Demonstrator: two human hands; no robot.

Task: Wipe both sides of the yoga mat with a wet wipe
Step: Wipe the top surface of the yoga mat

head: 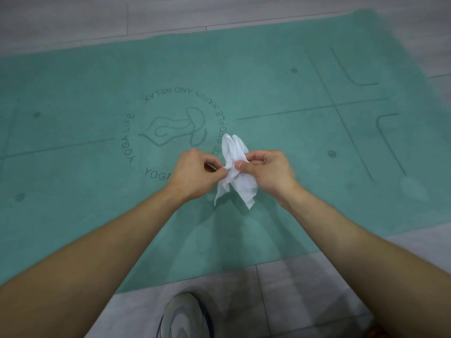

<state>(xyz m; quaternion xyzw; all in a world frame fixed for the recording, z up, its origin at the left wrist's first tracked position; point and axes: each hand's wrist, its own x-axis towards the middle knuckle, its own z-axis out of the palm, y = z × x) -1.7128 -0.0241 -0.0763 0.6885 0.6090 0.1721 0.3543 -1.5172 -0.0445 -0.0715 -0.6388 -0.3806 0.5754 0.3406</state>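
Yoga mat (97, 215) cut off left; left hand (192, 174) perhaps hides lettering.

Yoga mat (97, 215) lying flat across the floor (292, 289) before you, your left hand (192, 174) and right hand (268, 172) meeting above its middle, wet wipe (235, 174) hanging pinched between them, your shoe (183, 315) standing on the floor just beside the mat's near edge

The yoga mat (268, 89) bears a circular emblem (174, 129) with lettering run round a line-drawn figure. At nine o'clock on the ring: "YOGA LIFE". From twelve toward three o'clock, upside down to the camera: "HAPPY AND RELAX", then "PEOPLE". At six o'clock "YOGA" begins and is then covered by the left hand (192, 173). No other text can be read.
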